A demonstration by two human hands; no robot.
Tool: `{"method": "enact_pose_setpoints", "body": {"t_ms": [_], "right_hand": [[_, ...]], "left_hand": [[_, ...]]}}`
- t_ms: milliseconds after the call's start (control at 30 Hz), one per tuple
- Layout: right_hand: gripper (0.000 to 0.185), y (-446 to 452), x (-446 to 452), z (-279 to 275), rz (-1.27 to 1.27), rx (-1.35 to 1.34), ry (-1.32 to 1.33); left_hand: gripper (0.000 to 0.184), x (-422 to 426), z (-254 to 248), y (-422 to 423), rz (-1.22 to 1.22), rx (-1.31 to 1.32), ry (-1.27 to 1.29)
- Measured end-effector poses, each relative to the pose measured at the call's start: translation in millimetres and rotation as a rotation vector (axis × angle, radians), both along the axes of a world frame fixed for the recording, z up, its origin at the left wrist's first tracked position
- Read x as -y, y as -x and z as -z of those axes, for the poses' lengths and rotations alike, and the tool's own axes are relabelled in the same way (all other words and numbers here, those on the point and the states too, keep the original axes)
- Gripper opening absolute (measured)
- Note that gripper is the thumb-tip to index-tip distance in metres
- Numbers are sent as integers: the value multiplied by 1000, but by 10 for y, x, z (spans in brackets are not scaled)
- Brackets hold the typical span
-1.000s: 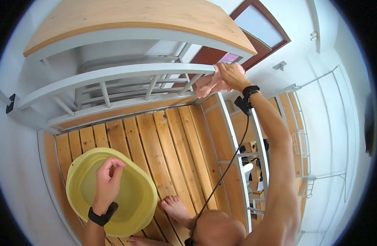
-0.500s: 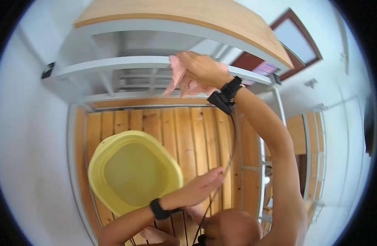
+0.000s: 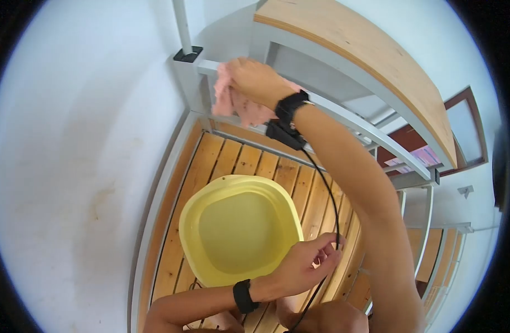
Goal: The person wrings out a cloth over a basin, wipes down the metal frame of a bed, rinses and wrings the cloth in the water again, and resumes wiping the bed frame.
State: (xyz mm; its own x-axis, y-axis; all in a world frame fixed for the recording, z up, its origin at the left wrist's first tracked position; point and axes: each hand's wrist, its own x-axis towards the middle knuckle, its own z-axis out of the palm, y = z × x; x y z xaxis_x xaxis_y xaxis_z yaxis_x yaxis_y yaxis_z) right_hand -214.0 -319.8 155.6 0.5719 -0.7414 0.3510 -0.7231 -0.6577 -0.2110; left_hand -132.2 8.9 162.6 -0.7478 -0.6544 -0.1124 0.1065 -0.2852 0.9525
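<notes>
My right hand (image 3: 254,80) is closed on a pink cloth (image 3: 231,102), pressing it over the grey metal rail (image 3: 366,125) near the corner post. Part of the cloth hangs below the rail. A black cable (image 3: 330,191) runs down from the black device (image 3: 285,135) at my right wrist. Lower down, my left hand (image 3: 307,265) has its fingers curled, with the cable between thumb and fingertips. Left of that hand, a yellow basin (image 3: 185,233) rests on the wooden slats (image 3: 210,152); it holds cloudy water.
A white wall (image 3: 99,166) rises close on the left. Beyond the rail is a wooden tabletop (image 3: 355,39) on a grey frame. The grey corner post (image 3: 188,77) stands where rail and wall meet. My bent legs (image 3: 332,316) are at the bottom, near the basin.
The view has turned, and my right hand with the cloth has moved left along the rail toward the corner post. My left hand has gone from stretched fingers to curled around the cable.
</notes>
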Motion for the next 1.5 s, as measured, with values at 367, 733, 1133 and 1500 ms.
{"method": "enact_pose_setpoints", "body": {"t_ms": [367,733,1133,1500], "right_hand": [[25,-335,186,-34,59,-68,53],[48,1852,-1445,-134,298,-303,221],[46,4804,-3457,-161,817,-376,12],[49,4913,-3253,-49,824,-423,-106]], "left_hand": [[27,21,-135,-182,-193,-8,-39],[33,-325,-302,267,227,122,32],[42,-638,227,650,820,115,-169],[37,-537,200,476,743,120,59]]}}
